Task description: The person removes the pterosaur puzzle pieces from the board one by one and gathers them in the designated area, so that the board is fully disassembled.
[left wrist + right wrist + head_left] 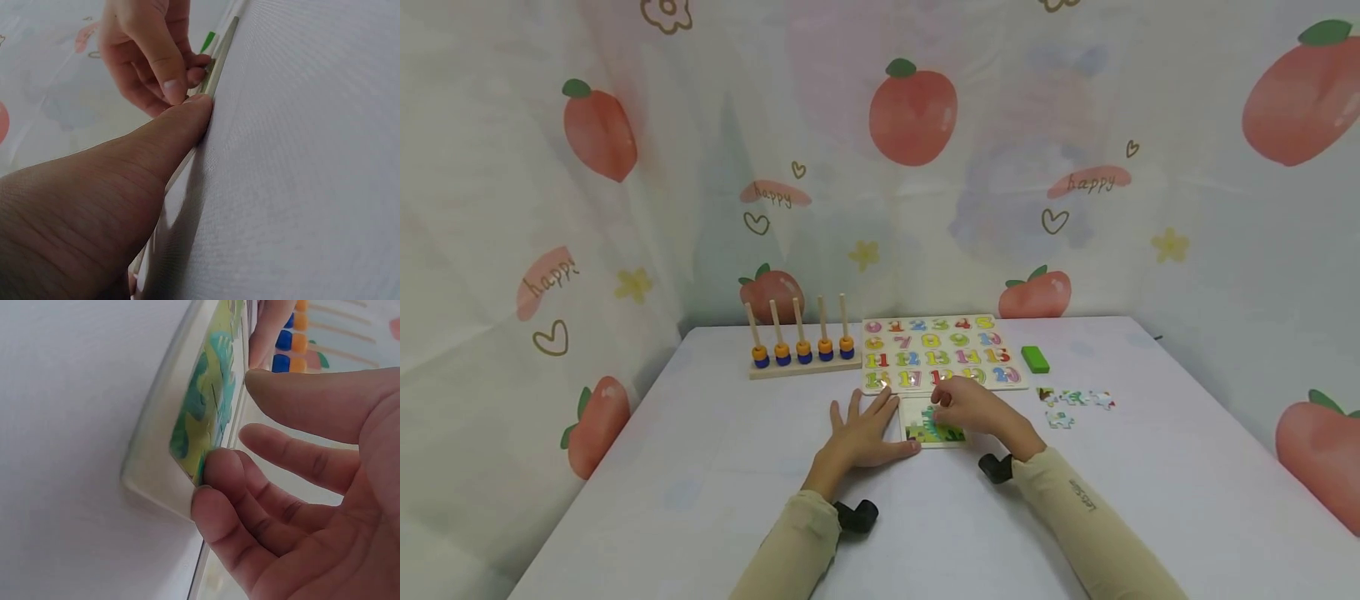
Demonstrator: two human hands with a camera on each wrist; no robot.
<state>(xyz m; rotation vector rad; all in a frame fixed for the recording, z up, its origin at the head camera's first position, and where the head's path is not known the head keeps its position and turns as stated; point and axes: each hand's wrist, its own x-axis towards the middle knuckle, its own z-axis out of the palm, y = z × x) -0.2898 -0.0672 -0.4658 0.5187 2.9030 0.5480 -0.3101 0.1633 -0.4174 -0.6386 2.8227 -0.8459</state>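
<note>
A small, pale puzzle tray (913, 410) lies flat near the middle of a white-covered table (700, 500), directly in front of a person. Picture pieces (928, 434) showing a turquoise dinosaur over green ground fill its lower and right parts; the upper left is bare white.

The left hand (867, 439) rests beside the tray with fingers spread, its thumb laid along the near left corner and touching the edge. The right hand (973, 407) is over the tray's right side, fingers loosely bent. The right wrist view shows its thumb apart from the fingers, with nothing gripped between them, while two fingertips touch the corner of the picture and the tray's border. The two hands are close together but separate.

To the right of the tray lie four loose puzzle pieces (1073, 398), three in a row and one just nearer the person. Beyond them sits a green block (1035, 359). Just behind the tray lies a number board (1011, 387) with colourful numerals. Left of that stands a wooden peg rack (805, 368), its five upright pegs each carrying orange above blue. A pale backdrop (850, 167) printed with red fruit, hearts and "happy" surrounds the table.
</note>
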